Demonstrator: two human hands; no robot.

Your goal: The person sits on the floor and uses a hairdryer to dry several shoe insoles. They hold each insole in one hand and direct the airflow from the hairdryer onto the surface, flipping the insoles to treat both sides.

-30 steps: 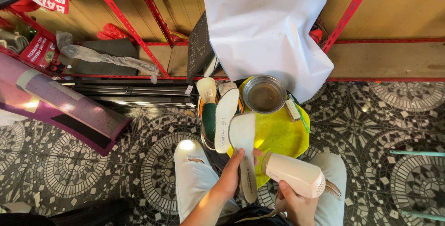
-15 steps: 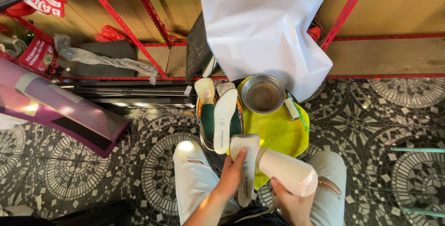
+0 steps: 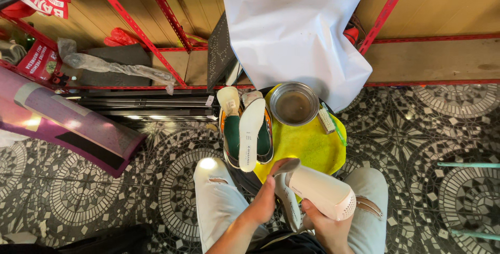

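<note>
Left to right: pair of green shoes (image 3: 249, 131) sits on the stool edge with one white insole (image 3: 251, 133) laid across them, out and untouched. Left hand (image 3: 267, 197) is closed around a second insole (image 3: 288, 202), gripping it near the top, over the lap. Right hand (image 3: 324, 229) is wrapped round the handle of a white hair dryer (image 3: 322, 192), nozzle aimed at that insole. Judging by this, one insole in work, one waiting. Metal bowl (image 3: 294, 103) and brush (image 3: 327, 119) idle on the yellow cloth (image 3: 307, 144).

Versus a second ago: insole and dryer both sit lower, closer to the body.
</note>
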